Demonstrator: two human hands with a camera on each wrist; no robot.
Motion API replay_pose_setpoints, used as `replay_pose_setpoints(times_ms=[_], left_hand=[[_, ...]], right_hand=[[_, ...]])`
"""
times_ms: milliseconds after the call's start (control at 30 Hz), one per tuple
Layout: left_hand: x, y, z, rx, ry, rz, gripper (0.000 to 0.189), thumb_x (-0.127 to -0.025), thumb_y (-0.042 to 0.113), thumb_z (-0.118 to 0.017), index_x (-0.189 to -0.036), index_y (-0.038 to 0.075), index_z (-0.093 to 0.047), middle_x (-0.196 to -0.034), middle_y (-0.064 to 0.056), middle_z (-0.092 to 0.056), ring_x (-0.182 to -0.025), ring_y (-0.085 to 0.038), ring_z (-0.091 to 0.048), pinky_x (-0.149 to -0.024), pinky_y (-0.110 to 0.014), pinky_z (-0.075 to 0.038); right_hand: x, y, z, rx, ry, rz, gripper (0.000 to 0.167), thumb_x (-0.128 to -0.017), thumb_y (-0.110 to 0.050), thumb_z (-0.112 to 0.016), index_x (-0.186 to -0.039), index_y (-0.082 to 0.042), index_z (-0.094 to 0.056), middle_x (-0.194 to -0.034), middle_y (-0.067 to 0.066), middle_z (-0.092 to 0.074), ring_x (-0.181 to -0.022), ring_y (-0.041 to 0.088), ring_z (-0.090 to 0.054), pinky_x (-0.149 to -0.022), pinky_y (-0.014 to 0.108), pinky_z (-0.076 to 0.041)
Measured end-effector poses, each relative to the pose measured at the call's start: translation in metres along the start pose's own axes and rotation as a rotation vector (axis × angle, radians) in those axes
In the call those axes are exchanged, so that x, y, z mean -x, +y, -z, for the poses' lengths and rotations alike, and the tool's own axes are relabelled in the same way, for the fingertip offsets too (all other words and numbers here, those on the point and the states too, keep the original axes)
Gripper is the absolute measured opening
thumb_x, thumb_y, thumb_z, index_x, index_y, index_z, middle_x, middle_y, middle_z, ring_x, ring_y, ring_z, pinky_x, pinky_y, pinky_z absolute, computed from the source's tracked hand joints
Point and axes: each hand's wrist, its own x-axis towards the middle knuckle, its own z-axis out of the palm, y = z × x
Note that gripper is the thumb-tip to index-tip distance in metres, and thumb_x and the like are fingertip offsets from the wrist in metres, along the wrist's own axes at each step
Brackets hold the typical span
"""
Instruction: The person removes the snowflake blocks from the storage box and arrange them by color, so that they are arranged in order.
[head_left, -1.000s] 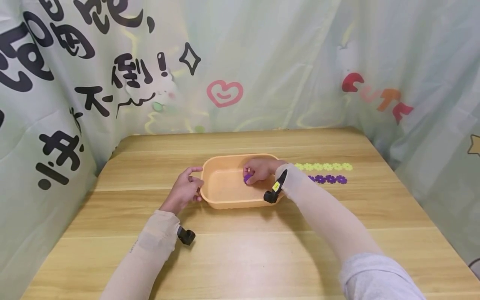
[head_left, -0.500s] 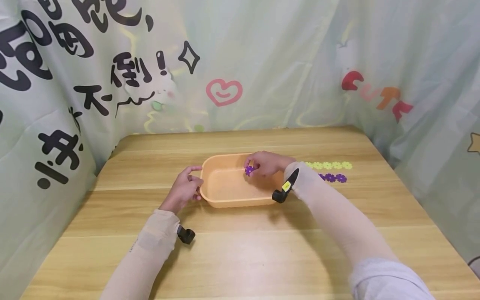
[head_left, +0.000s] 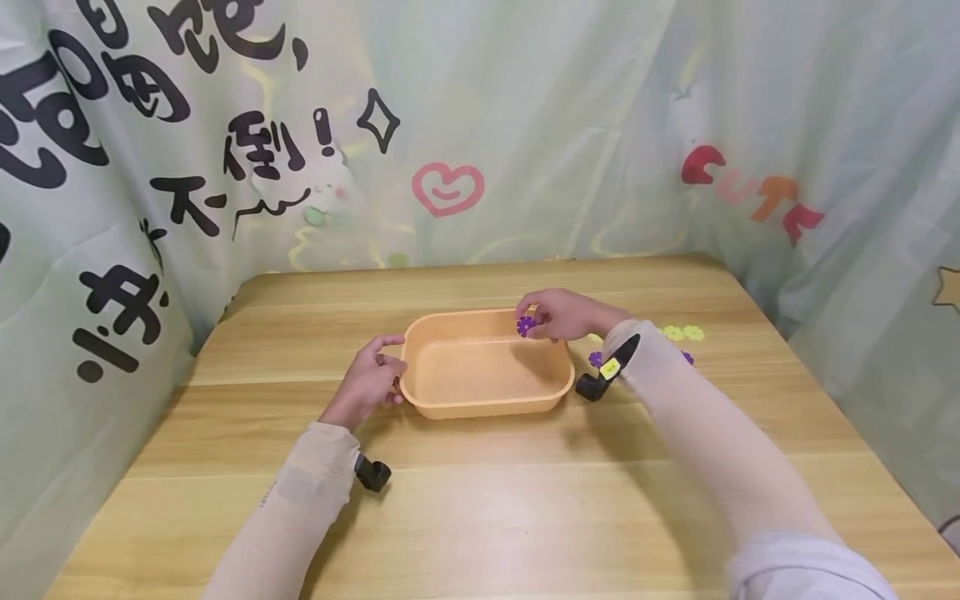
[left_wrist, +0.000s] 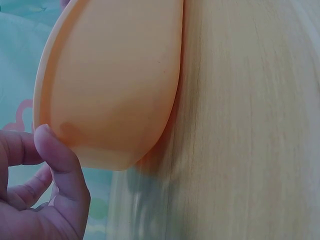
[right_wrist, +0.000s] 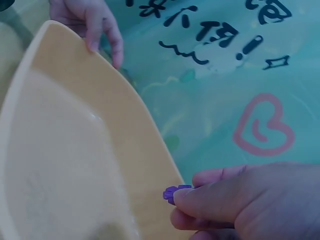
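An orange plastic basin (head_left: 486, 407) stands on the wooden table, with my left hand (head_left: 366, 379) at its left end. In the left wrist view the thumb (left_wrist: 55, 152) bends against the basin's rim, with the index finger beside it, holding the edge. My right hand (head_left: 568, 315) is over the basin's far right rim and pinches a purple flower-shaped plastic disc (head_left: 525, 327). The right wrist view shows this purple disc (right_wrist: 175, 193) sticking out between thumb and fingertips, close by the rim.
Right of the basin lie a row of yellow flower-shaped discs (head_left: 684, 332) and a row of purple ones (head_left: 596, 359), partly hidden by my right wrist. A printed curtain (head_left: 525, 125) hangs behind the table (head_left: 480, 500).
My right hand has lifted the purple disc out of the basin's middle and moved it right and back toward the far right rim. The left hand has stayed at the left end.
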Motion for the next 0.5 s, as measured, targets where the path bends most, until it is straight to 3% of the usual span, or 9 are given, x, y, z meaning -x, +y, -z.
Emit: replay_pose_setpoints(times_ms=[500], left_hand=[[-0.002,-0.001,0.000,0.006,-0.006,0.002,0.048,-0.097,0.003,-0.050,-0.142,0.016,-0.040,-0.115,-0.021,-0.050,-0.072,-0.021,-0.054,-0.051,-0.025,-0.052]], right_hand=[[0.039,0.046,0.013,-0.114,0.213,-0.059,0.035,-0.091,-0.008,-0.067,-0.122,-0.001,-0.054,-0.076,0.013,-0.058,-0.062,0.030,-0.058,-0.048,0.030,-0.049]])
